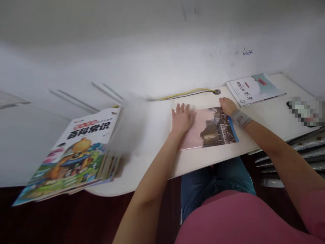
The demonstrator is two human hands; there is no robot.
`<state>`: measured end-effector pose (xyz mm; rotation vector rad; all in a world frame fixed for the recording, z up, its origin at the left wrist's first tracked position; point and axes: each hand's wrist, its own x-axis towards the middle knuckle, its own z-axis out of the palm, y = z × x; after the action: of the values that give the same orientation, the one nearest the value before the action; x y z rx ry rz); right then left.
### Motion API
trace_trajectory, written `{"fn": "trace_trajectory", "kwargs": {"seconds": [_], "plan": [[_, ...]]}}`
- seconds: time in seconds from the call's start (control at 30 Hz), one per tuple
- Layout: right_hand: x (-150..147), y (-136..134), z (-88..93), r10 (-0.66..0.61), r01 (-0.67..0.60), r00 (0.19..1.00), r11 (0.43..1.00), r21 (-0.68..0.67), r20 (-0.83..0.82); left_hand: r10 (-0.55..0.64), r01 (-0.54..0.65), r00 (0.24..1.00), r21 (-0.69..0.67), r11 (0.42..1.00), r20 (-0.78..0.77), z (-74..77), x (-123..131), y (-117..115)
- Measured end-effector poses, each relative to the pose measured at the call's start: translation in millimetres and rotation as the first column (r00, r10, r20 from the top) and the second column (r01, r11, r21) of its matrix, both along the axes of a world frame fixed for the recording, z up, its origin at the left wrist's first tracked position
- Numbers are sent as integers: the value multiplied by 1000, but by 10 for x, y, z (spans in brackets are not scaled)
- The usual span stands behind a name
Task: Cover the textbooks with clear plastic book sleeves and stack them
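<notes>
In the head view, a person in a pink top works at a white desk (149, 179), the left hand (181, 119) laid with fingers spread on the pink end of a booklet (197, 130), which lies flat near the front edge. The right hand (228, 106), above a gray wristband (241, 118), curls at the booklet's far right corner; whether it pinches the edge cannot be told. A pale, blurred sheet (133, 125) shows to the left, beside a stack of illustrated books (82, 149). Farther right rest a white-and-teal book (254, 88) and a pixelated object (304, 112); a yellow cable (186, 94) runs behind.
</notes>
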<state>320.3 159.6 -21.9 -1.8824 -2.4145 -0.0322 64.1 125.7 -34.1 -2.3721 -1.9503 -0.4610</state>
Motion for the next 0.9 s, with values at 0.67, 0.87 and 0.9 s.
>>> {"fn": "trace_trajectory", "kwargs": {"seconds": [0.67,0.87,0.9], "plan": [[176,-1477,-116,411,-426,871,905,3,-271,-79,55,991,-206,977,-106,33,191,-425],[-184,-730,45,308,-297,930,951,86,-201,-137,122,988,-186,975,-68,-85,457,-305],[-217,-664,-2,306,-301,938,952,59,-161,-164,146,984,-204,968,-71,-114,440,-289]]}}
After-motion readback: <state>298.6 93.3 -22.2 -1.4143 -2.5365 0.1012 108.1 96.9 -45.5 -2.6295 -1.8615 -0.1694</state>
